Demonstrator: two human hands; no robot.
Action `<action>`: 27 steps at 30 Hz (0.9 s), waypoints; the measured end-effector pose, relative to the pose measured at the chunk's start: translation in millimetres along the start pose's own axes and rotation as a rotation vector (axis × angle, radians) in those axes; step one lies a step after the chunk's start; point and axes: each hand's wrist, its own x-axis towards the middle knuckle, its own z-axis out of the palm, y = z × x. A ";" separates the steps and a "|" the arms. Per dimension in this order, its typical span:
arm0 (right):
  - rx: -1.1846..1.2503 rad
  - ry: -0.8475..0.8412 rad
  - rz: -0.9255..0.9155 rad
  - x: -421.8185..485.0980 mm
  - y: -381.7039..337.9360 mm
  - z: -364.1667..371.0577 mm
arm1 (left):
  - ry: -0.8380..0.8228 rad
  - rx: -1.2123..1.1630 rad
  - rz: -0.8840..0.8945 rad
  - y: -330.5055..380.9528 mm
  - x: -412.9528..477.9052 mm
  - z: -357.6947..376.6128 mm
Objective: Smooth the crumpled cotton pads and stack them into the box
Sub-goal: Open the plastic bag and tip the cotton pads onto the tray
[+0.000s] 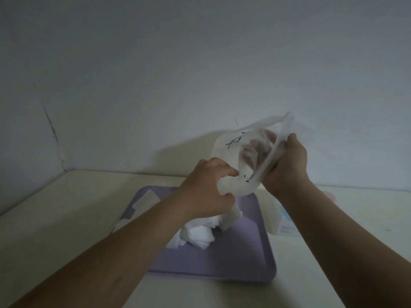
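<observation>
on the pale surface (300, 285) a purple tray (233, 252) carries a loose heap of white cotton pads (200, 236); a white box (275, 221) sits just beside its right rim. above, both hands hold a translucent plastic bag (229, 150): the left hand (206, 190) has its grip curled round the lower end, the right hand (287, 165) grasps the upper edge.

Pale bench (66, 218) carries 1 lilac tray (233, 258). Just right of it lies 1 white-and-blue item, possibly the box (279, 225), partly hidden.
</observation>
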 end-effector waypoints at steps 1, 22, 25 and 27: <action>0.047 0.007 0.025 -0.3 1.7 0.8 | -0.045 0.001 -0.027 3.4 0.4 1.3; -0.760 -0.270 -0.058 -9.5 21.2 -9.5 | 0.467 -0.767 -0.386 22.9 -2.8 -63.5; -0.743 -0.292 -0.018 -12.6 22.6 -10.5 | 0.330 -0.870 -0.406 25.5 -5.7 -59.8; -0.673 -0.286 -0.031 -12.7 23.0 -9.3 | 0.220 -0.887 -0.382 22.2 -8.5 -54.3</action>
